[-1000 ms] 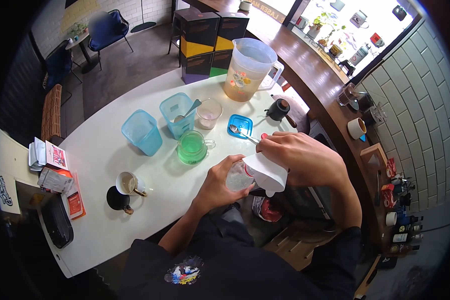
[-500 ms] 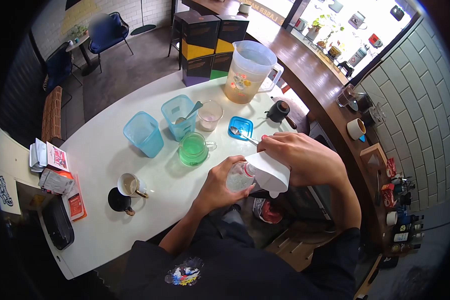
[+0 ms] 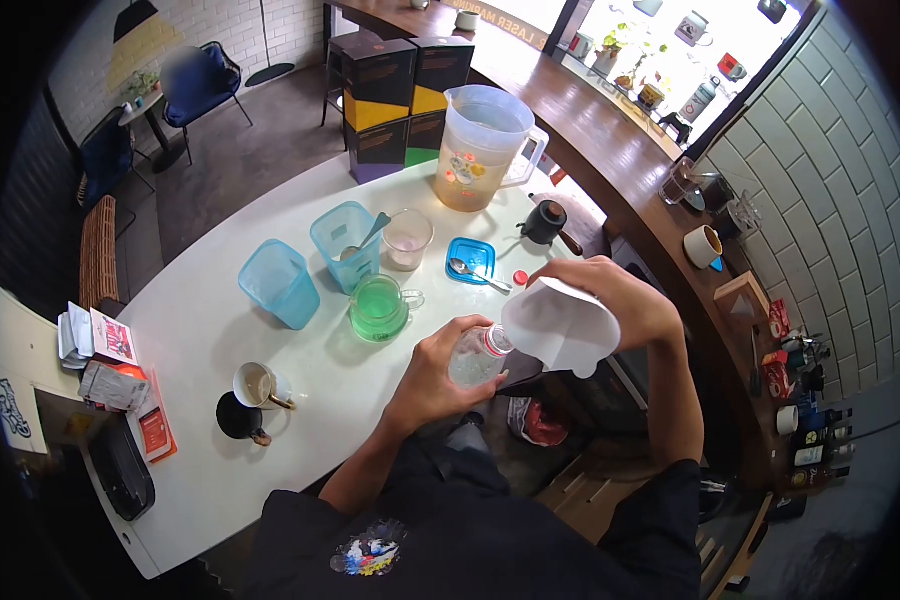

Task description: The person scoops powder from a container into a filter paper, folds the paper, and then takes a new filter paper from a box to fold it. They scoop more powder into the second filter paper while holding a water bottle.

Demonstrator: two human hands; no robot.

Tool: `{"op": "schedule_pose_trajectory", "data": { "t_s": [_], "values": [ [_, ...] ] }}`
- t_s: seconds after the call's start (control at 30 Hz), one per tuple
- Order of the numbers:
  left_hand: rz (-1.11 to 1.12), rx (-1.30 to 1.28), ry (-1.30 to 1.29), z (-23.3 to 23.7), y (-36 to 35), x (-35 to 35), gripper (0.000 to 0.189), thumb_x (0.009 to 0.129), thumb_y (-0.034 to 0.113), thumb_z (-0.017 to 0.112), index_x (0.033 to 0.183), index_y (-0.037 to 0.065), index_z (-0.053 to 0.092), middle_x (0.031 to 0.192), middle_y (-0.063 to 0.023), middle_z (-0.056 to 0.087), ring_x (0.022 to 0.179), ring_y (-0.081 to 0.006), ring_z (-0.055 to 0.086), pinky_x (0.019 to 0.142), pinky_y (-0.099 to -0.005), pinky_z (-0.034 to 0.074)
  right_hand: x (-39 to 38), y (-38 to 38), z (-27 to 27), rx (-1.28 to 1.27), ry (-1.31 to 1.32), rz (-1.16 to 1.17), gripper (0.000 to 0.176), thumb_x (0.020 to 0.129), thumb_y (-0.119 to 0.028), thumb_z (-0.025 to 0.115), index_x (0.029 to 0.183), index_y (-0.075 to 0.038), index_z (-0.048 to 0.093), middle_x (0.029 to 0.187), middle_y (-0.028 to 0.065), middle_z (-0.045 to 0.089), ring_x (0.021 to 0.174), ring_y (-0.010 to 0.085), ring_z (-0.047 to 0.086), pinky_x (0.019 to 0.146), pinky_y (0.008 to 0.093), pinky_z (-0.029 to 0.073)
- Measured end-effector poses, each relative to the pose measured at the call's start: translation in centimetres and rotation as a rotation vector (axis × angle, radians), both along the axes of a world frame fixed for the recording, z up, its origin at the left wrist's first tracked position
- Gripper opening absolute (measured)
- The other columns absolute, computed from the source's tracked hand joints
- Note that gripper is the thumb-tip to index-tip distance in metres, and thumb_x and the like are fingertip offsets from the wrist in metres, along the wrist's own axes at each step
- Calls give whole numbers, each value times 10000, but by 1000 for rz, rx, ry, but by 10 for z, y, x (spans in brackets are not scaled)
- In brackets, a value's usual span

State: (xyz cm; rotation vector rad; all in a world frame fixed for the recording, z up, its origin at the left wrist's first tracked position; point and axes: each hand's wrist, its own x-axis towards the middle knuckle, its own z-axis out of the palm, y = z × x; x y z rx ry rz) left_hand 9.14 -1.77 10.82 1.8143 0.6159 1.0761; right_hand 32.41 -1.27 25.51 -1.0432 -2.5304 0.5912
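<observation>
My left hand (image 3: 440, 372) is wrapped around a clear plastic bottle (image 3: 475, 360), its uncapped neck with a red ring tilted to the right. My right hand (image 3: 615, 300) grips a white funnel (image 3: 560, 330) from behind, fingers partly hidden by it. The funnel's wide flared side faces me, and its left edge overlaps the bottle's mouth in this view. A red cap (image 3: 520, 277) lies on the table just beyond my right hand. Nearby are a blue lid (image 3: 470, 252) with a spoon (image 3: 478, 273) on it and a glass mug of green liquid (image 3: 379, 310).
Two blue tubs (image 3: 280, 285), a clear cup (image 3: 408, 238), a large pitcher (image 3: 475, 150) and a small black pot (image 3: 545, 222) stand on the white table (image 3: 200, 350). Boxes (image 3: 380, 70) are stacked behind. White (image 3: 260, 384) and black (image 3: 237, 415) mugs stand at left.
My right hand has shifted right and turned the funnel, showing more of its wide side. The red cap has come clear of my fingers in view. My left hand still holds the bottle.
</observation>
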Motion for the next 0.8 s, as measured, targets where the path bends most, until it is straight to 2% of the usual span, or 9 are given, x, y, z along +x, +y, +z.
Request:
{"op": "schedule_pose_trajectory", "data": {
  "t_s": [0.07, 0.13, 0.23, 0.47, 0.53, 0.6, 0.63, 0.73, 0.8],
  "values": [
    [-3, 6, 3, 0, 1, 1, 641, 664, 132, 839, 1208, 25, 515, 937, -135, 672, 867, -219, 681, 803, -334, 532, 1, -3, 0, 98, -74, -27, 714, 593, -359, 798, 1185, -26, 578, 1059, 147, 653, 970, 338, 657, 825, 369, 487],
    [-6, 20, 4, -3, 1, 2, 648, 661, 134, 841, 1208, 17, 512, 940, -147, 671, 872, -225, 682, 805, -336, 532, 1, -2, 2, -148, -32, -102, 757, 575, -332, 823, 1222, -39, 562, 1133, 140, 630, 1059, 330, 621, 883, 383, 460],
    [-12, 2, 30, -3, 2, 1, 653, 661, 142, 848, 1205, 10, 511, 942, -146, 673, 874, -220, 682, 809, -338, 533, -8, -7, 3, -189, -127, -122, 784, 563, -305, 838, 1243, -47, 545, 1174, 140, 610, 1116, 330, 587, 914, 397, 441],
    [-40, -66, 41, -7, 12, -3, 662, 688, 134, 854, 1229, 11, 493, 1006, -131, 668, 929, -198, 673, 842, -331, 528, -11, -2, -13, -28, 21, -106, 795, 540, -200, 851, 1239, -3, 526, 1079, 205, 625, 1037, 377, 608, 874, 417, 489],
    [-72, -214, -110, -28, 26, -7, 664, 712, 109, 841, 1257, 16, 473, 1087, -129, 647, 974, -199, 663, 870, -340, 529, 3, -2, -40, 5, 154, -89, 735, 603, -171, 863, 1240, -7, 534, 1087, 166, 640, 1019, 310, 640, 879, 378, 493],
    [-85, -394, -294, -40, 38, -12, 686, 727, 115, 837, 1285, 17, 452, 1141, -137, 624, 1003, -216, 657, 899, -370, 530, 5, -9, -77, 37, 689, -342, 602, 701, -111, 839, 1225, -15, 558, 1100, 100, 651, 1016, 207, 637, 884, 325, 489],
    [-75, -412, -325, -40, 43, -16, 691, 737, 138, 831, 1295, 19, 441, 1147, -136, 618, 1010, -215, 654, 905, -372, 528, 5, -15, -65, -83, 623, -353, 499, 774, -49, 793, 1219, -9, 573, 1121, 55, 647, 1028, 136, 611, 881, 292, 488],
    [-57, -460, -413, -36, 57, -21, 692, 757, 176, 812, 1310, 26, 424, 1144, -130, 603, 1010, -210, 647, 906, -372, 526, 28, -24, -105, -438, 885, -606, 509, 768, -36, 792, 1226, 0, 575, 1091, 73, 661, 995, 146, 630, 861, 293, 503],
    [-54, -485, -469, -33, 64, -20, 688, 768, 192, 800, 1316, 30, 417, 1136, -125, 595, 1003, -207, 643, 902, -371, 526, 37, -32, -126, -418, 1017, -582, 502, 769, 8, 770, 1227, 13, 566, 1051, 87, 671, 975, 166, 644, 842, 305, 519]
  ]
}}
